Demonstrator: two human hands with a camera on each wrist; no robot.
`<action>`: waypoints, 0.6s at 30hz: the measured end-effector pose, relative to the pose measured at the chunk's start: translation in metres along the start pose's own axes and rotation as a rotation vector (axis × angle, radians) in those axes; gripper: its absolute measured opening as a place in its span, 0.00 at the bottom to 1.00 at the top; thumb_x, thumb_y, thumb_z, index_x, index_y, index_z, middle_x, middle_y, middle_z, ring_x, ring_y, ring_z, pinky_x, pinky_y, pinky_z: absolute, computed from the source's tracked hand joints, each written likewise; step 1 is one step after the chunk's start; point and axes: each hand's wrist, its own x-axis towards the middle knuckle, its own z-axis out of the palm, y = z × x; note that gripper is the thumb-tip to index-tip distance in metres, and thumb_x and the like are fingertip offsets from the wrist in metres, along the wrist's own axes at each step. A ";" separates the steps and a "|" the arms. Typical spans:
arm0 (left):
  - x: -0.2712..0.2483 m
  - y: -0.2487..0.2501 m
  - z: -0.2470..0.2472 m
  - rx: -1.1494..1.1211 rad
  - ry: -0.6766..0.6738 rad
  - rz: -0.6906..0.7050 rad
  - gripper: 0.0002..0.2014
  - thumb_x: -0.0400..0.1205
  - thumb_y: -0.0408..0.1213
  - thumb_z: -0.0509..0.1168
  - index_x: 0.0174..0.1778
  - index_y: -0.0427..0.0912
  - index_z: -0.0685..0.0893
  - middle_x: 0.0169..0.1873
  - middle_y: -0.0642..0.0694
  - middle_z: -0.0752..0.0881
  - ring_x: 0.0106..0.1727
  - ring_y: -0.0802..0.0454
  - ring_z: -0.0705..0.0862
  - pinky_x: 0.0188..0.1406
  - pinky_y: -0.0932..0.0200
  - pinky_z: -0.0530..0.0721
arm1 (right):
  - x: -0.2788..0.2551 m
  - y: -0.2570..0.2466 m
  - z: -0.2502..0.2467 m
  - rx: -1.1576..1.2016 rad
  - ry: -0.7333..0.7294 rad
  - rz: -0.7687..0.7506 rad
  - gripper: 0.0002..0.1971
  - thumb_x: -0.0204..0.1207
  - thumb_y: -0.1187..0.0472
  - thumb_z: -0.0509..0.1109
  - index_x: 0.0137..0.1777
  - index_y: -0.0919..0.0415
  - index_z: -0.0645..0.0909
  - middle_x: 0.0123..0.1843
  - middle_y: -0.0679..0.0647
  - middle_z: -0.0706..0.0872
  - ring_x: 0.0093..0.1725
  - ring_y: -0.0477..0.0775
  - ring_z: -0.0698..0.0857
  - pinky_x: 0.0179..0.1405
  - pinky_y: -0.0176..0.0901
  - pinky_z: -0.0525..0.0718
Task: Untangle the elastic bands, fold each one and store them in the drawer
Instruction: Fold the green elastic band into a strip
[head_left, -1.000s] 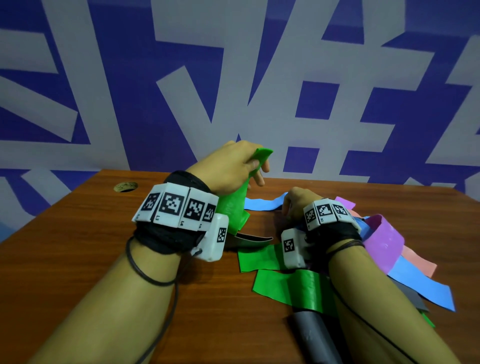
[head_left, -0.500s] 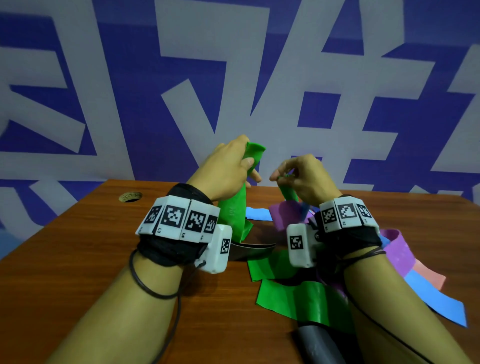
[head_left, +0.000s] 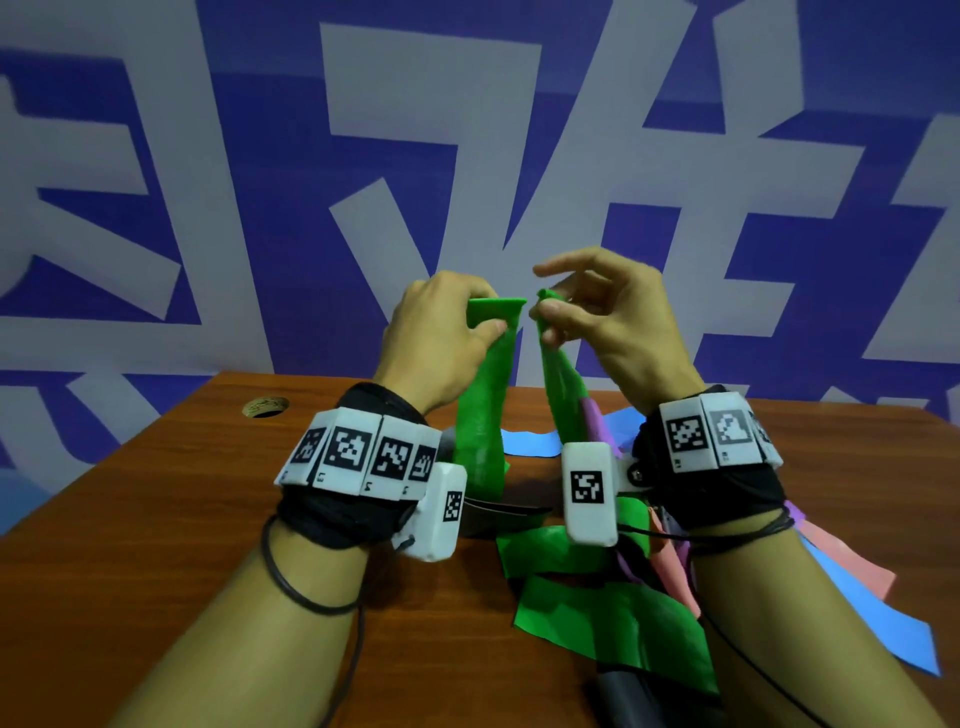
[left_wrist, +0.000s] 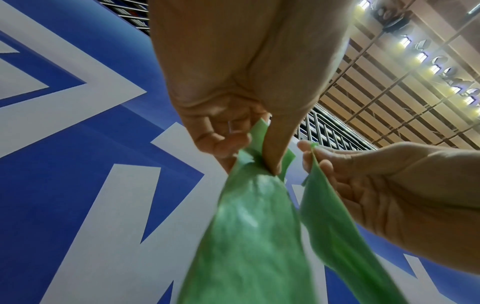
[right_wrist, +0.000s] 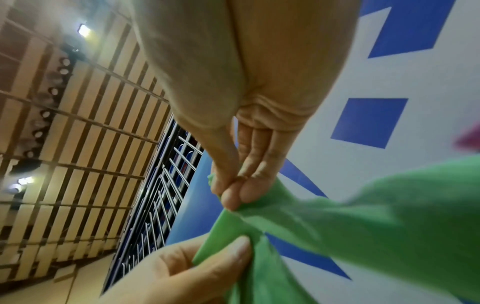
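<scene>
So the flat green elastic band (head_left: 480, 415) is held up off the brown wooden table (head_left: 156, 519), one end in each hand, and both strands hang down to the pile below. The left hand (head_left: 441, 338) pinches its end between thumb and fingers, with the cut edge sticking out flat on top; the right hand (head_left: 608, 322) pinches the other end, index finger sticking out straight. The two ends are just beside each other, not touching. The band looks smooth and slightly glossy, bunched where it's squeezed. Underneath sits a tangle: more green (head_left: 613, 623), a blue band (head_left: 872, 623), a pink one (head_left: 852, 566), a purple one (head_left: 595, 421), maybe a grey one at the bottom edge, hard to tell. The left half of the table is free, with a round cable hole (head_left: 265, 406) near the back edge. Both wrists wear white blocks with black square code markers (head_left: 348, 449); tiny print beneath them isn't readable.
</scene>
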 end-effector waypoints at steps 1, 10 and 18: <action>0.000 0.000 0.000 -0.008 0.018 -0.010 0.01 0.79 0.40 0.73 0.42 0.50 0.88 0.36 0.50 0.88 0.43 0.46 0.87 0.45 0.42 0.88 | 0.000 -0.002 0.002 0.051 0.016 -0.009 0.13 0.74 0.77 0.74 0.58 0.69 0.84 0.40 0.66 0.87 0.33 0.58 0.88 0.40 0.48 0.90; -0.003 0.005 -0.001 -0.145 0.021 -0.041 0.03 0.81 0.32 0.73 0.48 0.42 0.88 0.39 0.45 0.89 0.26 0.58 0.89 0.26 0.66 0.87 | 0.002 0.016 0.022 -0.201 -0.021 0.015 0.11 0.70 0.71 0.79 0.39 0.54 0.84 0.39 0.53 0.87 0.30 0.46 0.82 0.31 0.40 0.80; -0.003 0.005 -0.003 -0.098 -0.147 0.020 0.10 0.78 0.29 0.69 0.51 0.46 0.89 0.39 0.50 0.89 0.40 0.58 0.87 0.36 0.74 0.83 | 0.005 0.019 0.018 -0.304 0.144 -0.022 0.09 0.65 0.60 0.82 0.34 0.49 0.83 0.34 0.43 0.86 0.33 0.39 0.81 0.35 0.43 0.77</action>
